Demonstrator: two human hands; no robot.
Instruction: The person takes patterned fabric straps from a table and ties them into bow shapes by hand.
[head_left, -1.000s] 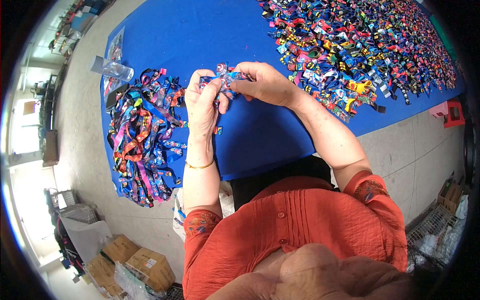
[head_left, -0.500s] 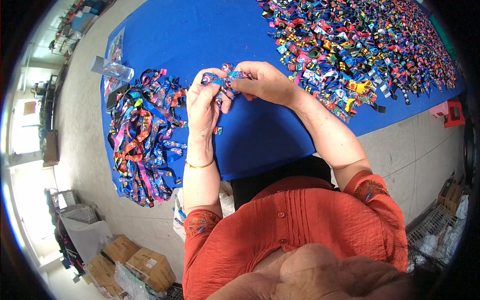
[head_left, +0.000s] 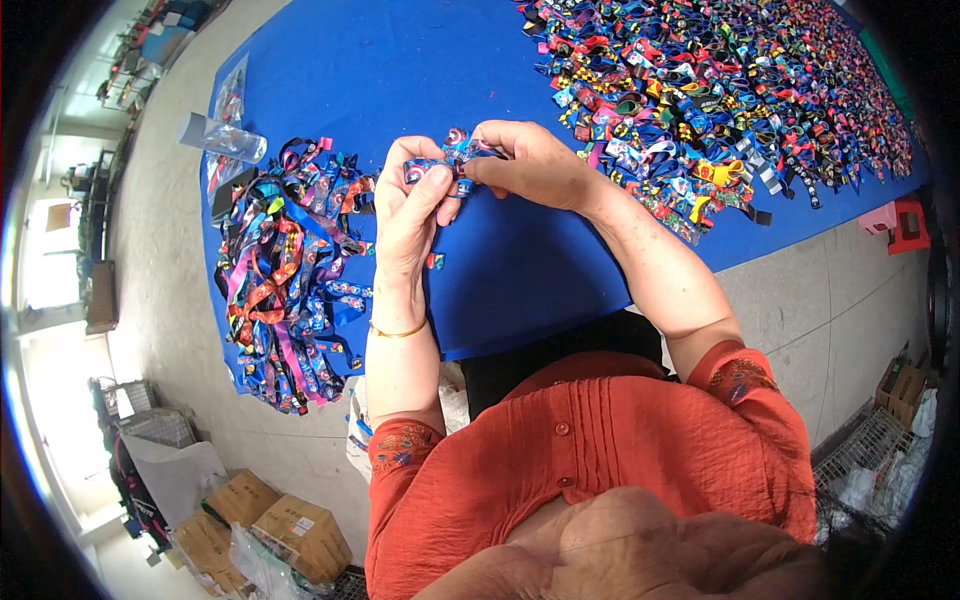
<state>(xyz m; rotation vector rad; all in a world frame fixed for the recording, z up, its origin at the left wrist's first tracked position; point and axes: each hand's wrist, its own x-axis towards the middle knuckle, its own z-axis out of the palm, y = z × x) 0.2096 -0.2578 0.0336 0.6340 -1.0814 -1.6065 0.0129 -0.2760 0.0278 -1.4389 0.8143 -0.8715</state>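
Between my two hands is a blue printed lanyard strap (head_left: 456, 146) with red and white round motifs, folded into loops. My left hand (head_left: 408, 200) pinches one side of it, thumb pressed on top. From the other side my right hand (head_left: 530, 165) grips it between thumb and fingers; its fingertips are partly hidden behind the strap. Left of my left hand lies a tangled heap of colourful lanyards (head_left: 290, 270). Many folded lanyards (head_left: 690, 100) lie in rows at the far right of the table.
The table has a blue cover (head_left: 540, 270). A clear plastic bottle (head_left: 225, 138) lies on its left side, next to a plastic bag (head_left: 231, 95). Cardboard boxes (head_left: 300, 535) stand on the floor at lower left, a red stool (head_left: 908, 226) at right.
My left thumb has moved slightly over the strap, and the loops between my hands are drawn closer together. Both arms stay nearly in place.
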